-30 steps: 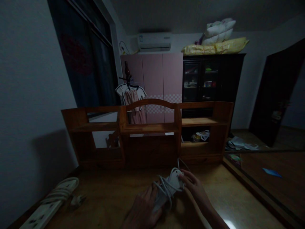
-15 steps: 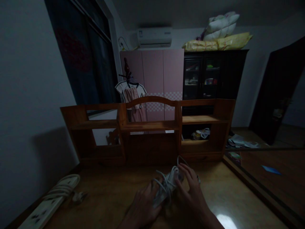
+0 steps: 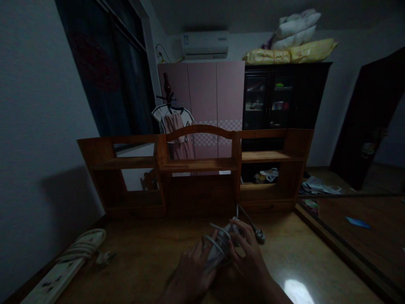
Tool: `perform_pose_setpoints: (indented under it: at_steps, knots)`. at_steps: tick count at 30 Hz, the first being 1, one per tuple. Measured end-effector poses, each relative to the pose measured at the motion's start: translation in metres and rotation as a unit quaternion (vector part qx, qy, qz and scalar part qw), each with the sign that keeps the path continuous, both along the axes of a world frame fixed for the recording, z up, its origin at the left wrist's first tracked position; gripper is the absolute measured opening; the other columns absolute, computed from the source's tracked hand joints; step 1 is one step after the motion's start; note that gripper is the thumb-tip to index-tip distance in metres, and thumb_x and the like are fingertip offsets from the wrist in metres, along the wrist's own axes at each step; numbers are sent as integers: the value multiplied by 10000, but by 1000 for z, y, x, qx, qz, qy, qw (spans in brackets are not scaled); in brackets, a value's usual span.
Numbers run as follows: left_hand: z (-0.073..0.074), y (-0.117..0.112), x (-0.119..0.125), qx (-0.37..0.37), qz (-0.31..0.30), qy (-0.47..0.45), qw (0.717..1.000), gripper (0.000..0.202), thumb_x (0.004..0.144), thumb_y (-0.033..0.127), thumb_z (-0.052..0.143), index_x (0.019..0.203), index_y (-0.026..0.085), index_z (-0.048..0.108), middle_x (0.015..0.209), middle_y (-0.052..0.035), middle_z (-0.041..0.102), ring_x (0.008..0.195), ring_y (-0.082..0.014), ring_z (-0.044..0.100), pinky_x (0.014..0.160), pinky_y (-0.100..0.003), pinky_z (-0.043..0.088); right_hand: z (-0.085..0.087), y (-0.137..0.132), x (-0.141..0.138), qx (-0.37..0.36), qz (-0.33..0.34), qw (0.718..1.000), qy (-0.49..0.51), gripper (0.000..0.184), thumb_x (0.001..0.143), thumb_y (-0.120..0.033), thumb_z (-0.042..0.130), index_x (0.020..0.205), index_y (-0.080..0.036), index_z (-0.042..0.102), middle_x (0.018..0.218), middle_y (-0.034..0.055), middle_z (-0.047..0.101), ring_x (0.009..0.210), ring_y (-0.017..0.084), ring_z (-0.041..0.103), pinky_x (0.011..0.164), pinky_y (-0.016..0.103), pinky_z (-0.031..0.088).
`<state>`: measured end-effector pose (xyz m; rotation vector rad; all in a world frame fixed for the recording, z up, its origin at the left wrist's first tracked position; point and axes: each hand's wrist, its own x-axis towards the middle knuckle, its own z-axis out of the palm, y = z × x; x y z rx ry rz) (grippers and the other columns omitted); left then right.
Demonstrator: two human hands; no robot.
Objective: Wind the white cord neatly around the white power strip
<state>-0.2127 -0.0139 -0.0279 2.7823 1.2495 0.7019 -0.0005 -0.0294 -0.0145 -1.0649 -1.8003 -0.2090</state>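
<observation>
A pale power strip (image 3: 214, 256) with its cord wound around it is held in front of me, low over the wooden desk. My left hand (image 3: 194, 264) is closed around its near end, the fingers over the loops. At the far end, the bent fingers of my right hand (image 3: 248, 247) grip the strip and its wound cord (image 3: 226, 232). A free length of cord arches out beyond my right hand, ending in a plug (image 3: 260, 236) to its right. Most of the strip's face lies hidden beneath fingers and cord.
A second power strip (image 3: 53, 280), its cord wrapped around one end, lies at the desk's left by the wall; its plug (image 3: 106, 257) rests beside it. Across the back of the desk (image 3: 142, 257) stands a wooden shelf unit (image 3: 199, 164). A raised wooden edge (image 3: 329, 247) runs along the right.
My right hand has shifted slightly left and closed more over the strip and cord. The plug, earlier mostly behind that hand, now shows at its right. My left hand keeps its hold.
</observation>
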Motion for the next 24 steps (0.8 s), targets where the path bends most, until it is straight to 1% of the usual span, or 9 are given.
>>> perform_pose_setpoints:
  at_steps: [4,8,10,12,14,16,20,22,24]
  knots:
    - [5,-1,-2,-12,17,-55,998,834,864,395,540,1514,286,29,1334,-121,536,1073,-259,594,890,-396,506,2,-1,6,32,-34,998,31,250,881,-119,519,1096,-230,581,1265,100,522,1217,247,454,992,448,421]
    - [10,0,-5,-28,33,-107,993,808,896,400,514,1514,275,8,1383,-108,510,1115,-236,592,914,-362,501,4,-1,18,26,-103,988,115,166,921,-226,499,1050,-215,603,1162,106,564,1113,252,511,950,452,417]
    - [11,1,-7,-15,15,-113,993,812,890,390,524,1515,260,21,1412,-120,480,1159,-241,570,943,-365,486,6,-1,22,-21,-102,979,177,185,943,-302,465,1017,-204,604,1056,103,601,1000,236,567,871,401,457]
    - [10,1,-9,-3,-8,-111,994,828,883,396,528,1515,250,13,1421,-135,467,1178,-248,558,955,-375,481,8,-1,23,-109,-80,960,247,246,961,-376,422,992,-201,593,876,70,627,787,200,608,706,324,487]
    - [9,2,-10,3,-27,-103,994,848,875,411,528,1514,252,-6,1398,-134,493,1166,-251,569,947,-378,490,9,-1,22,-192,-38,930,311,300,958,-447,407,949,-203,582,691,20,597,571,166,570,540,277,453]
    - [7,3,-13,13,-43,-93,995,871,857,419,537,1511,257,-14,1359,-125,534,1120,-255,598,914,-382,512,8,1,23,-233,12,899,370,329,929,-502,440,892,-204,574,615,-1,573,507,162,550,487,268,437]
    - [2,6,-17,54,-78,-63,994,871,834,386,539,1509,223,13,1384,-149,501,1118,-273,593,908,-399,510,-3,10,29,-234,49,835,497,318,846,-523,552,862,-207,572,729,17,649,664,190,627,597,285,511]
    - [0,8,-19,62,-94,-43,993,849,836,388,539,1506,212,49,1366,-159,508,1126,-279,582,921,-406,498,-11,16,36,-228,62,785,573,287,838,-498,555,888,-215,559,771,17,676,680,190,645,616,294,529]
    - [-2,8,-19,67,-104,-11,992,818,842,423,536,1502,227,95,1295,-159,552,1082,-288,596,890,-423,507,-17,23,46,-220,81,725,647,247,834,-455,549,888,-214,545,784,26,695,664,186,659,614,301,543]
